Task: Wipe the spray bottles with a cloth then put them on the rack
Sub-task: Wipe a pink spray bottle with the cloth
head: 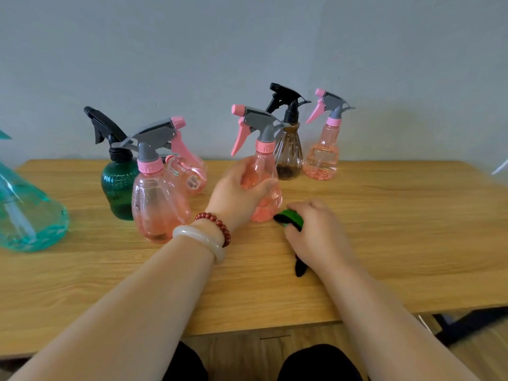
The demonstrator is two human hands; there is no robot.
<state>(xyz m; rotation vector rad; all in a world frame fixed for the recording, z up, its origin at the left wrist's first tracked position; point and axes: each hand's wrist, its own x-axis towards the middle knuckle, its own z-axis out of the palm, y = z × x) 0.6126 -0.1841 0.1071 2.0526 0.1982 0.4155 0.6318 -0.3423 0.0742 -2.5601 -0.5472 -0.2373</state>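
At frame centre the left hand (242, 192) grips an upright pink spray bottle (265, 171) standing on the wooden table (398, 229), while just right of it the right hand (316, 229) clutches a green-and-black cloth (290, 219) beside the bottle's base.

Seven spray bottles are out on the surface (384, 243). In the middle, the held pink bottle (265, 171), clear pink with a grey head, is upright in the left hand's (239, 191) grip, nozzle pointing left. The cloth (291, 220), green and black, is bunched in the right hand (316, 232) right against that bottle's base, with a black tail trailing out below. Behind stand the brown bottle (288, 158) with a black trigger and the back pink bottle (323, 158). Over to the left, the front pink bottle (156, 204) is upright and the tipped pink bottle (189, 174) lies on its side. Then come the green bottle (116, 188) and, at the far edge, the teal bottle (27, 210).
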